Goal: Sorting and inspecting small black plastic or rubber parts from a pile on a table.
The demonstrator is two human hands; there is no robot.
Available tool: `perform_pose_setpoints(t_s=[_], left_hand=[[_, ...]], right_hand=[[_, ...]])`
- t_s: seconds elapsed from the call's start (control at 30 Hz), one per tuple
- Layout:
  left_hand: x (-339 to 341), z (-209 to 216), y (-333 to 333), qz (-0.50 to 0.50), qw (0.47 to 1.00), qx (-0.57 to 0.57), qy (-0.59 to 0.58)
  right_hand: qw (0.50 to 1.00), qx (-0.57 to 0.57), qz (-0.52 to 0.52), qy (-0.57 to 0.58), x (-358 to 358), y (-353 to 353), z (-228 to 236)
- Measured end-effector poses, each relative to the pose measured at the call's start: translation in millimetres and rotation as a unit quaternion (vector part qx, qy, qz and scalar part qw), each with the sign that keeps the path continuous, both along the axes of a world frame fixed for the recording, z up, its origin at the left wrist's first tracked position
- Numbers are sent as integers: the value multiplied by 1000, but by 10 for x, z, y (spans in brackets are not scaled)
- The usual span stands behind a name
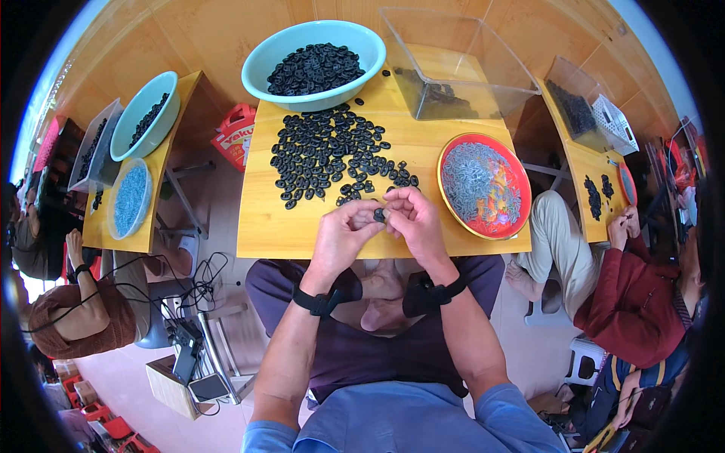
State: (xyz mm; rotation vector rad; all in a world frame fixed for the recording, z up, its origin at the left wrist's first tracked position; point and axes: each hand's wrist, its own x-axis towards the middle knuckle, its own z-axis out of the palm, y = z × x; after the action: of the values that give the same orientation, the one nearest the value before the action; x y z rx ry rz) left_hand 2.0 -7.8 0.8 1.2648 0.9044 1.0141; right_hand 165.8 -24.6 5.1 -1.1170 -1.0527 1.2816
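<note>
The small black piece [380, 215], low centre of the frame, could slip if the pinch loosens: the left hand [338, 234] grips it between thumb and fingers, while the right hand [417, 225] has its fingers curled in beside it, and I cannot tell whether they grip too. Dropped, it could get lost among the loose black pieces [317, 155] at centre, or fall off the near edge of the table [302, 235]. A right elbow swung wide could knock the red tray [516, 172], right of centre, spilling its grey bits [472, 177]. On this table I count one piece held, one blue basin [310, 100], one clear bin [483, 90] and one red tray; the loose pieces and grey bits are too many to count.
</note>
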Motion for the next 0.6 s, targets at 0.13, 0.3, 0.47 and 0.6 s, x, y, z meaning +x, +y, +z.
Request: perform_pose_setpoints(t_s=[0.13,0.3,0.47,0.6], left_hand=[[-18,13,-16,8,994,47,101],[23,91,-41,43,977,108,181],[18,156,-78,45,969,123,209],[22,184,-97,43,962,121,241]], right_hand=[[999,-38,23,-10,37,28,84],[999,-29,36,-6,50,41,59],[998,-45,37,-7,34,28,86],[998,-52,42,-13,39,2,100]])
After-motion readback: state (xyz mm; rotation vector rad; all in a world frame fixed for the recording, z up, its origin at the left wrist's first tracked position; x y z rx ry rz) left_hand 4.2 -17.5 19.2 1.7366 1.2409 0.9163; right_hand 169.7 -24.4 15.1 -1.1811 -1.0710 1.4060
